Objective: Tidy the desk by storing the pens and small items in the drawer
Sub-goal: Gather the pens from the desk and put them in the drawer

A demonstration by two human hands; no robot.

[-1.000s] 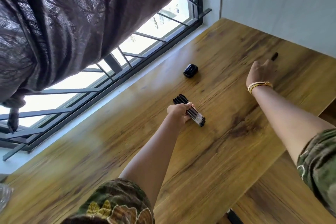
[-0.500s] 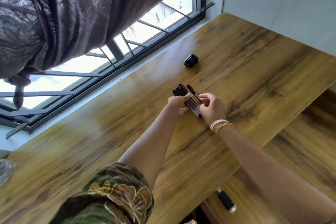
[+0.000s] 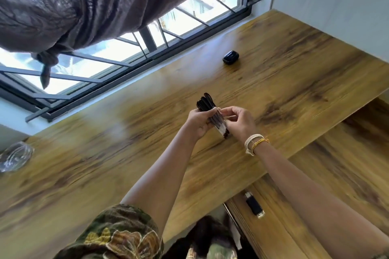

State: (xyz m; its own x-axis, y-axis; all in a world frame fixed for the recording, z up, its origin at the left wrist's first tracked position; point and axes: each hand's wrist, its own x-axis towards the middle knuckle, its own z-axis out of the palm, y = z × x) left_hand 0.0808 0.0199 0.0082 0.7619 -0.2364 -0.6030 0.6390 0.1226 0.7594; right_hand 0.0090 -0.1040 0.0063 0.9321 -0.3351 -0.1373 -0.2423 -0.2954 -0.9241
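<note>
Here, the left hand (image 3: 199, 121) is gripping a bundle of pens (image 3: 212, 116), fingers curled round the barrels, while the right hand (image 3: 240, 121) is pinching the same bundle from the other side with fingertips bent in. The pens are being held just above the desk (image 3: 294, 82), black caps pointing away. Beyond the hands, a small black case (image 3: 230, 57) is lying on the desk. Nearer the person, below the right forearm, a black USB stick (image 3: 254, 205) is lying in the open drawer (image 3: 315, 185).
</note>
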